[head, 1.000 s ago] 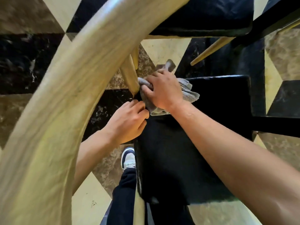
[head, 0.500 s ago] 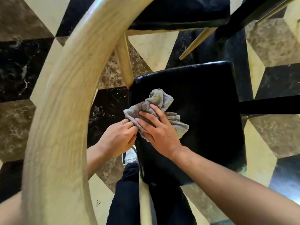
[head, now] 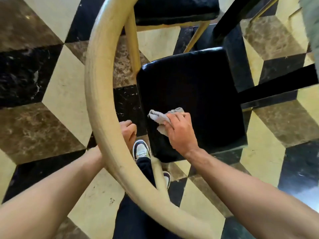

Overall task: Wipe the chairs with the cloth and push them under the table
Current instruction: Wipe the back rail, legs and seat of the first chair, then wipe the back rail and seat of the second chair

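Below me stands a chair with a black padded seat point(head: 193, 87) and a curved pale wooden backrest rail point(head: 100, 87). A crumpled grey cloth point(head: 158, 117) lies on the near left part of the seat. My right hand point(head: 180, 133) presses down on it, fingertips curled over the bunched fabric. My left hand point(head: 128, 131) is just left of the seat's edge, apart from it, with its fingers curled. The backrest rail crosses over my left wrist and hides part of that hand.
A second chair with a black seat point(head: 172, 9) and pale wooden legs stands beyond. Black table bars point(head: 276, 87) run across at the right and upper right. My shoe point(head: 141, 149) is beside the seat's near corner. The floor is patterned marble tile.
My right hand has drawn the cloth from the seat's far left corner toward me along the seat's left side. My left hand has come off the seat edge and pulled back.
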Demonstrator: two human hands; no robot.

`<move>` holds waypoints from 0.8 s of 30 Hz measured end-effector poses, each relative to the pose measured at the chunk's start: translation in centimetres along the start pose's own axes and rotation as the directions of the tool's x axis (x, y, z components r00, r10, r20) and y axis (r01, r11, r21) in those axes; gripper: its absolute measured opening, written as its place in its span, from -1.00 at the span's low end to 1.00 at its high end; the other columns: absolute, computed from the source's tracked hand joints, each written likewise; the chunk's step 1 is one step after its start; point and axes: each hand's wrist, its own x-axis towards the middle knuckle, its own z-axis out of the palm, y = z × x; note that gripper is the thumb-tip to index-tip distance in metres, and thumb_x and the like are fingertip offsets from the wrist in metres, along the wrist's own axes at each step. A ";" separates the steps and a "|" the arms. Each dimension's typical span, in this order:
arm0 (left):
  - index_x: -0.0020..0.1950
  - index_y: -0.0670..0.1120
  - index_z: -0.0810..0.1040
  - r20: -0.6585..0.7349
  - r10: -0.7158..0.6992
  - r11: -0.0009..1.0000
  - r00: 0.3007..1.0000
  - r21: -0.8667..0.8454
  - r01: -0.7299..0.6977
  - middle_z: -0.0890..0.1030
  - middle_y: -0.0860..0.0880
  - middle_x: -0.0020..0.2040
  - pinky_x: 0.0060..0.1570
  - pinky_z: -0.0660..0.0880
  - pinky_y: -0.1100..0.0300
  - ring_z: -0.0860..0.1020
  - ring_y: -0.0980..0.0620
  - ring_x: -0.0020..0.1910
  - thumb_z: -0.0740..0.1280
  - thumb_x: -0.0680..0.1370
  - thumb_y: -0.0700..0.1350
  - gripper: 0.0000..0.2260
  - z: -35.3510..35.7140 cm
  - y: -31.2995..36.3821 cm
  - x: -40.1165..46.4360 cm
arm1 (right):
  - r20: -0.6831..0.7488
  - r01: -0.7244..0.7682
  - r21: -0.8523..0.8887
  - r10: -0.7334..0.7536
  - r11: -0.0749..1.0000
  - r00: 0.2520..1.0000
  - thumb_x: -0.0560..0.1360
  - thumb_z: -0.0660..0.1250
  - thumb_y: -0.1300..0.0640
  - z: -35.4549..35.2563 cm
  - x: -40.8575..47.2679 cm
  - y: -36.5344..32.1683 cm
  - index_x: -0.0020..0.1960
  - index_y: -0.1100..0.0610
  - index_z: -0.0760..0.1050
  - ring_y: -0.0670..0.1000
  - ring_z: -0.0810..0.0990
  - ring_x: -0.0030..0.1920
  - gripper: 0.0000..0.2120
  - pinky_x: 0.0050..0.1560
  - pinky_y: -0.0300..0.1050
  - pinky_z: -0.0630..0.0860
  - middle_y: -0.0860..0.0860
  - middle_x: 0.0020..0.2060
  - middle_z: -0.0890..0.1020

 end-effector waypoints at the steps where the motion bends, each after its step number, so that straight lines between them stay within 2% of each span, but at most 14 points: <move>1: -0.24 -0.34 0.56 -0.004 -0.041 0.999 0.999 -0.014 0.041 0.54 -0.26 -0.27 -0.42 0.27 0.11 0.51 -0.25 -0.35 0.33 0.50 -0.38 -0.89 -0.1 -0.2 -0.4 | -0.029 -0.021 0.036 0.022 0.999 0.999 0.65 0.28 0.07 -0.7 -0.2 -0.7 0.25 0.18 0.61 0.13 0.47 0.10 -0.73 0.20 0.05 0.48 0.07 0.10 0.65; 2: -0.18 -0.35 0.58 -0.021 -0.104 0.992 0.994 -0.068 0.103 0.56 -0.30 -0.19 -0.32 0.36 0.08 0.53 -0.29 -0.25 0.35 0.52 -0.38 -0.92 -0.2 -0.6 -0.9 | -0.062 -0.026 0.068 0.031 0.997 0.998 0.66 0.27 0.06 -1.5 -0.4 -1.5 0.25 0.16 0.60 0.11 0.45 0.09 -0.73 0.19 -0.01 0.47 0.05 0.09 0.65; 3: -0.09 -0.34 0.59 -0.023 -0.180 0.972 0.983 -0.161 0.174 0.58 -0.31 -0.10 -0.19 0.43 0.11 0.54 -0.31 -0.13 0.34 0.55 -0.36 -0.94 -0.7 -1.0 -1.3 | -0.096 -0.026 0.100 0.036 0.995 0.995 0.66 0.27 0.06 -2.4 -0.4 -2.3 0.25 0.14 0.60 0.08 0.44 0.09 -0.74 0.18 -0.07 0.46 0.03 0.09 0.64; 4: -0.03 -0.27 0.57 -0.005 -0.223 0.959 0.975 -0.182 0.219 0.58 -0.27 -0.02 -0.09 0.48 0.17 0.55 -0.28 -0.04 0.32 0.59 -0.28 -0.93 -1.4 -1.3 -2.0 | -0.133 -0.019 0.134 0.037 0.991 0.990 0.66 0.27 0.06 -3.3 -0.4 -3.2 0.24 0.12 0.60 0.04 0.43 0.09 -0.76 0.16 -0.15 0.44 0.00 0.08 0.63; 6: -0.01 -0.06 0.53 -0.005 -0.241 0.964 0.970 -0.115 0.239 0.60 -0.13 0.00 -0.01 0.56 0.04 0.58 -0.20 -0.02 0.30 0.58 -0.10 -0.95 -3.5 -0.9 -3.3 | -0.198 -0.017 0.182 0.053 0.983 0.979 0.67 0.27 0.05 -5.0 -0.2 -4.7 0.24 0.07 0.59 -0.01 0.40 0.08 -0.78 0.12 -0.30 0.36 -0.08 0.05 0.61; 8: 0.12 -0.04 0.58 -0.072 -0.253 0.967 0.965 -0.058 0.249 0.63 -0.10 0.04 -0.01 0.54 0.04 0.62 -0.20 0.01 0.32 0.57 -0.07 -0.85 -6.1 -0.1 -4.4 | -0.238 -0.006 0.199 0.055 0.980 0.970 0.67 0.26 0.05 -7.2 -0.1 -6.2 0.25 0.06 0.59 -0.02 0.40 0.07 -0.78 0.10 -0.39 0.29 -0.10 0.03 0.59; 10: 0.23 -0.05 0.57 -0.129 -0.264 0.963 0.956 0.018 0.269 0.62 -0.09 0.09 0.01 0.53 0.03 0.61 -0.17 0.06 0.28 0.61 -0.07 -0.77 -9.4 0.8 -4.8 | -0.272 0.021 0.198 0.034 0.980 0.962 0.68 0.25 0.02 -9.9 0.5 -8.1 0.26 0.06 0.58 0.00 0.42 0.07 -0.76 0.08 -0.36 0.25 -0.06 0.03 0.61; 11: 0.20 -0.03 0.58 -0.138 -0.289 0.953 0.947 0.058 0.299 0.60 -0.07 0.07 0.01 0.56 0.02 0.60 -0.14 0.03 0.24 0.63 -0.05 -0.79 -11.2 1.1 -4.8 | -0.292 0.033 0.195 0.026 0.980 0.956 0.68 0.23 0.01 -11.2 0.8 -9.2 0.26 0.07 0.59 0.01 0.42 0.07 -0.75 0.09 -0.33 0.24 -0.03 0.03 0.61; 13: 0.02 -0.03 0.55 -0.191 -0.310 0.935 0.931 0.120 0.335 0.54 -0.04 -0.04 -0.13 0.55 0.02 0.54 -0.06 -0.10 0.19 0.63 -0.02 -0.83 -15.0 1.6 -5.1 | -0.341 0.044 0.201 0.028 0.978 0.939 0.68 0.21 0.00 -13.6 1.4 -11.7 0.25 0.09 0.59 0.02 0.43 0.08 -0.72 0.09 -0.38 0.22 -0.03 0.03 0.61; 16: -0.08 -0.05 0.48 -0.277 -0.288 0.939 0.917 0.107 0.327 0.48 0.00 -0.13 -0.25 0.40 0.09 0.50 -0.03 -0.16 0.19 0.61 -0.05 -0.86 -19.2 2.0 -5.3 | -0.409 0.050 0.247 0.058 0.968 0.911 0.68 0.22 -0.01 -16.1 2.5 -15.0 0.25 0.11 0.59 0.00 0.40 0.09 -0.71 0.10 -0.51 0.21 -0.10 0.03 0.56; 20: -0.06 -0.09 0.49 -0.310 -0.222 0.966 0.925 0.060 0.252 0.50 -0.02 -0.10 -0.24 0.39 0.09 0.51 -0.04 -0.16 0.20 0.61 -0.09 -0.87 -24.5 2.2 -4.8 | -0.430 0.048 0.293 0.087 0.955 0.899 0.66 0.18 -0.08 -18.9 4.7 -19.8 0.23 0.10 0.60 -0.01 0.39 0.10 -0.65 0.16 -0.25 0.32 -0.08 0.05 0.59; 22: -0.06 -0.09 0.50 -0.310 -0.159 0.982 0.937 0.050 0.183 0.52 -0.02 -0.10 -0.20 0.45 0.08 0.51 -0.02 -0.17 0.21 0.61 -0.10 -0.87 -26.5 2.2 -4.2 | -0.456 0.032 0.313 0.121 0.949 0.882 0.64 0.16 -0.10 -19.5 5.8 -21.9 0.23 0.10 0.60 -0.02 0.38 0.10 -0.62 0.16 -0.17 0.36 -0.03 0.05 0.62; 24: -0.10 -0.08 0.49 -0.300 -0.127 0.987 0.946 0.057 0.151 0.51 0.00 -0.13 -0.22 0.42 0.09 0.50 -0.02 -0.18 0.21 0.60 -0.11 -0.88 -28.1 1.9 -3.5 | -0.483 0.007 0.328 0.161 0.945 0.861 0.66 0.19 -0.07 -19.7 7.0 -23.5 0.20 0.12 0.61 0.02 0.42 0.09 -0.66 0.16 -0.09 0.41 0.02 0.05 0.64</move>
